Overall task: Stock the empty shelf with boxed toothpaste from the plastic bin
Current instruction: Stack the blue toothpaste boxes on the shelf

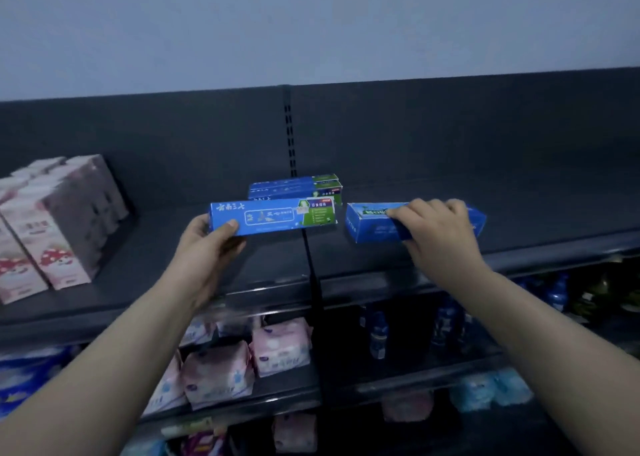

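My left hand [207, 244] grips the left end of a blue toothpaste box [273, 216], held level just above the dark top shelf [381, 258]. Behind it, two more blue toothpaste boxes [294, 187] lie stacked on the shelf near the back panel. My right hand [436, 234] grips another blue toothpaste box [370, 222] from above, at the shelf's right section; whether this box touches the shelf is unclear. The plastic bin is out of view.
Pink and white cartons [59, 227] stand on the left of the top shelf. A vertical divider [313, 282] splits the shelving. Lower shelves hold pink soft packs [249, 362], blue bottles [377, 334] and light blue packs [491, 390].
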{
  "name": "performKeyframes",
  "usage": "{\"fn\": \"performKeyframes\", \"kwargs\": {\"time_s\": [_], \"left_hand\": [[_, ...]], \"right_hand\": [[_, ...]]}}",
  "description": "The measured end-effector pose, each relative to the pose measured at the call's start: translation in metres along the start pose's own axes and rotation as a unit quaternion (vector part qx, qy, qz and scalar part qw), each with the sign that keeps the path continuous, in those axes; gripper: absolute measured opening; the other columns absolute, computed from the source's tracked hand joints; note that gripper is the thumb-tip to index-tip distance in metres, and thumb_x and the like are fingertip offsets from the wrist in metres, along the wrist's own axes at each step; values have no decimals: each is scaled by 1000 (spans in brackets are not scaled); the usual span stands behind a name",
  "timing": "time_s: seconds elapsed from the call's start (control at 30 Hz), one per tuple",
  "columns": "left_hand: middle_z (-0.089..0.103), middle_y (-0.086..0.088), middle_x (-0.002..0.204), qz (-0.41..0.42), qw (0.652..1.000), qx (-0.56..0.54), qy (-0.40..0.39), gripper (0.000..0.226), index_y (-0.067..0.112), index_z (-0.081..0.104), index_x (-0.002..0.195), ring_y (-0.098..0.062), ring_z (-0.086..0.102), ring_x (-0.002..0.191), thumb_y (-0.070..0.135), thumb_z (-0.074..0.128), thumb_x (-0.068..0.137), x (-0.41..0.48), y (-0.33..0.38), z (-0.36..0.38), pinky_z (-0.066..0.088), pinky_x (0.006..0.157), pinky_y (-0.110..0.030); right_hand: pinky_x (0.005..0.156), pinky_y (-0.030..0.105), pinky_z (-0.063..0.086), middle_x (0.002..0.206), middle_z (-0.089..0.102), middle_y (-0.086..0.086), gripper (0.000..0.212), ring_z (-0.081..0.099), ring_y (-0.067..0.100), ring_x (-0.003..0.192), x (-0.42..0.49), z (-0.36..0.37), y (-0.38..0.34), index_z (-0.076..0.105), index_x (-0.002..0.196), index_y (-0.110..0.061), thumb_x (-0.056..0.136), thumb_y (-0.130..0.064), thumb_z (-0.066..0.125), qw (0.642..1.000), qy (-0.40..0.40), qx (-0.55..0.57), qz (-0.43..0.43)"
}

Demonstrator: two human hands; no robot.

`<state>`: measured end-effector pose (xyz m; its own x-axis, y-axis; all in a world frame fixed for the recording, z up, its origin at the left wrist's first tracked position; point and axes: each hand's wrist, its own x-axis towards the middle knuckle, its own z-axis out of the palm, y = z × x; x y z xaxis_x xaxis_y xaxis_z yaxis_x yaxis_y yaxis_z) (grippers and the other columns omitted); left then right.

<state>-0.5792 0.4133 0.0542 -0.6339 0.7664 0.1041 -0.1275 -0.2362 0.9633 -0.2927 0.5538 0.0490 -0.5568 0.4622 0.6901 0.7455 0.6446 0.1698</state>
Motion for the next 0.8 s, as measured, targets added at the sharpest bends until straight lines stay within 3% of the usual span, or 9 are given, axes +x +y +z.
{"fn": "performKeyframes", "kwargs": {"time_s": [0.1, 0.17, 0.27, 0.33, 0.4, 0.5, 0.6, 0.67, 0.8], "left_hand": [[66, -13, 104, -13, 1000, -18, -8, 16, 8, 50, 109, -14, 70, 84, 2, 50, 94, 23, -4, 13, 58, 75, -27], [66, -17, 109, -38, 999, -17, -22, 23, 4, 49, 117, -23, 69, 92, 1, 49, 95, 33, -9, 17, 58, 80, -33], [66, -17, 115, -50, 989, 137, -8, 23, 11, 54, 113, -29, 66, 99, 4, 58, 91, 46, -16, 13, 51, 94, -45], [64, -16, 118, -46, 970, 238, 5, 33, 10, 52, 117, -31, 62, 106, 4, 65, 86, 51, -19, 15, 46, 99, -49], [61, -12, 120, -20, 937, 348, 28, 45, 12, 48, 123, -26, 60, 104, 8, 69, 84, 55, -21, 19, 46, 100, -43], [53, -3, 116, 38, 875, 479, 57, 63, 16, 43, 133, -19, 53, 105, 17, 75, 79, 63, -19, 31, 42, 95, -32], [56, -7, 119, 107, 803, 585, 35, 60, 14, 50, 129, -24, 53, 114, 24, 77, 77, 68, -16, 42, 39, 100, -35], [59, -13, 118, 138, 744, 654, -1, 53, 13, 55, 126, -32, 53, 114, 26, 75, 79, 73, -16, 50, 37, 103, -40], [59, -14, 112, 155, 712, 684, -38, 39, 14, 61, 120, -34, 53, 108, 19, 70, 82, 85, -18, 62, 39, 99, -39]], "right_hand": [[70, 34, 30, 82, 60, -3, 49, 54, 23, 68, 29, 33, 20, 62, 96, -22, 54, -1, 76, 999, -33, -12, -33], [65, 33, 32, 78, 57, -3, 47, 53, 23, 65, 42, 53, 32, 60, 90, -21, 51, -2, 78, 996, -65, -22, -61], [64, 34, 36, 88, 56, 1, 45, 52, 23, 75, 53, 68, 45, 60, 98, -19, 59, -12, 82, 984, -140, 21, -107], [78, 34, 43, 109, 50, 0, 36, 47, 22, 95, 58, 69, 54, 58, 110, -21, 78, -24, 74, 969, -198, 99, -113], [94, 33, 40, 124, 44, -3, 29, 42, 20, 112, 64, 67, 64, 58, 113, -24, 86, -29, 67, 950, -229, 185, -108], [105, 35, 31, 134, 43, -3, 26, 34, 21, 128, 78, 70, 77, 59, 106, -29, 82, -31, 70, 926, -274, 239, -99], [101, 42, 38, 124, 50, -5, 44, 41, 20, 122, 94, 78, 85, 46, 106, -41, 73, -36, 74, 887, -380, 258, -55], [98, 40, 42, 127, 51, -5, 59, 50, 20, 113, 99, 80, 87, 40, 120, -41, 72, -32, 73, 875, -401, 269, -34], [105, 35, 29, 121, 51, -4, 64, 50, 19, 112, 105, 84, 90, 45, 129, -28, 73, -35, 74, 948, -274, 145, -70]]}}
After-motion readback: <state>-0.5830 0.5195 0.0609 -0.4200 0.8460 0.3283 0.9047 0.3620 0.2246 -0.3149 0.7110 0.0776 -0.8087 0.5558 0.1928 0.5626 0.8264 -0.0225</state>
